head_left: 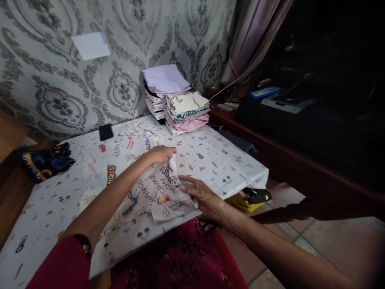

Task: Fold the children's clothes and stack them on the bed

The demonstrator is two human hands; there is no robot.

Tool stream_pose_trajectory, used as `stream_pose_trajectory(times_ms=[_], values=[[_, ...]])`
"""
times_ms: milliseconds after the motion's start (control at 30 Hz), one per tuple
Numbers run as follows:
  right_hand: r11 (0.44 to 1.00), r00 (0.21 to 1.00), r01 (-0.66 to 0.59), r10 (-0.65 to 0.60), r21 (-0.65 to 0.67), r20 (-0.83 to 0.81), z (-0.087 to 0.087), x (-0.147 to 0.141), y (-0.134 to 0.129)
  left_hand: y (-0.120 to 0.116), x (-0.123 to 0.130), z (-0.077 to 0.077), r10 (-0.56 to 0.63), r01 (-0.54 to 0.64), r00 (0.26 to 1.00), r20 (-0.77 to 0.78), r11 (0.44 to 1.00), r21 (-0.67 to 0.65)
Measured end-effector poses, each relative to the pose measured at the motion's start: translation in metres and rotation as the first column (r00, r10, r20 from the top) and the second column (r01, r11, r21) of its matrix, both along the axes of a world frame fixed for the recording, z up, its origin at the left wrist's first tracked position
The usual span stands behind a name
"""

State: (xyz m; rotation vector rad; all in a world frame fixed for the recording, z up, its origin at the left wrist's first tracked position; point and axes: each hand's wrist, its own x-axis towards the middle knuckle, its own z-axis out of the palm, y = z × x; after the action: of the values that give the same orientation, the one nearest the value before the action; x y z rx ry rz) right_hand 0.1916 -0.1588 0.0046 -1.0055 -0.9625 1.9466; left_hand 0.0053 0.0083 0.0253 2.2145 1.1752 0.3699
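Note:
A white shirt (158, 186) covered in coloured handwriting and drawings lies spread over the table, its right side folded inward. My left hand (164, 153) is closed on the far edge of the folded part and lifts the cloth a little. Closer to the table's front edge, my right hand (206, 197) has its thumb on top of the shirt's right edge and its fingers around it, pinching the cloth. Some of the fingertips are hidden by the fabric.
Folded clothes stand in two stacks, a lilac-topped stack (165, 80) and a cream-topped stack (188, 108). A black phone-like object (106, 132) lies near the wall. Dark patterned cloth (49, 160) is at the left edge. A yellow-and-black bag (249, 199) sits below the table's right side.

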Motion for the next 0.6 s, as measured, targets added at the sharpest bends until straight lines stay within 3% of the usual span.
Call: stream_pose_trajectory(times_ms=[100, 233, 333, 400, 467, 600], values=[[0.987, 0.98, -0.126, 0.109, 0.1, 0.165, -0.001, 0.008, -0.005, -0.001, -0.002, -0.002, -0.029, 0.022, 0.997, -0.077, 0.996, -0.088], [0.923, 0.89, -0.283, 0.152, 0.26, 0.431, 0.002, 0.016, -0.015, -0.013, -0.007, -0.003, 0.113, -0.099, 0.992, 0.051, 0.97, -0.222], [0.915, 0.922, -0.232, 0.099, 0.331, 0.373, 0.013, 0.018, -0.027, -0.022, -0.008, -0.006, 0.221, -0.177, 0.964, 0.146, 0.948, -0.266], [0.949, 0.972, -0.139, 0.076, 0.282, 0.222, 0.02, 0.018, -0.037, -0.026, -0.006, -0.01, 0.277, -0.218, 0.942, 0.187, 0.934, -0.284], [0.988, 0.995, -0.073, 0.064, 0.135, 0.074, 0.022, 0.018, -0.048, -0.029, -0.003, -0.015, 0.318, -0.25, 0.923, 0.216, 0.923, -0.291], [0.99, 0.997, -0.083, 0.082, -0.118, -0.011, -0.002, 0.024, -0.066, -0.034, -0.002, -0.03, 0.333, -0.296, 0.909, 0.249, 0.939, -0.175]])
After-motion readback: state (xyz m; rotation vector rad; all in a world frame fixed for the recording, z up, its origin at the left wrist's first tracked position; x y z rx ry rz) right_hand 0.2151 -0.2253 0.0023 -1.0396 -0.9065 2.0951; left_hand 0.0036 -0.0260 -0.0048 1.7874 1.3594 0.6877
